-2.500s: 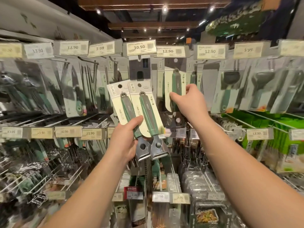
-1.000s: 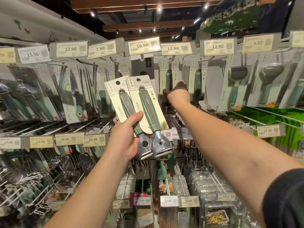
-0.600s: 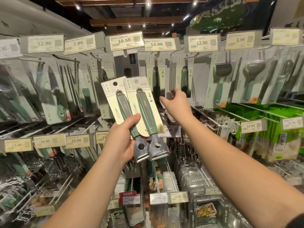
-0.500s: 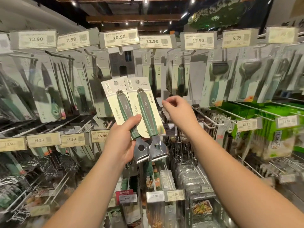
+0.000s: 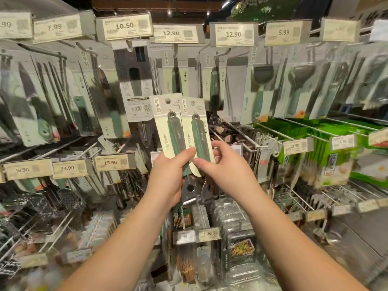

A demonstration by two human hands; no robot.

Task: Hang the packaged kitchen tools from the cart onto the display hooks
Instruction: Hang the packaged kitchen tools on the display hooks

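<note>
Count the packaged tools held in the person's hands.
2. Both are side by side, fanned out: the left pack gripped by the left hand, the right pack pinched by the right hand. More could hide behind them.

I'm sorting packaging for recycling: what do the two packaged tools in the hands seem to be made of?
Backing cards: cream, matte, flat with a punched hang hole, so likely cardboard. Tool handles: dull green with moulded lettering, probably plastic. Tool heads: grey and shiny below the left hand, apparently metal. The right hand pinches the right card. Any clear film cannot be told.
</note>
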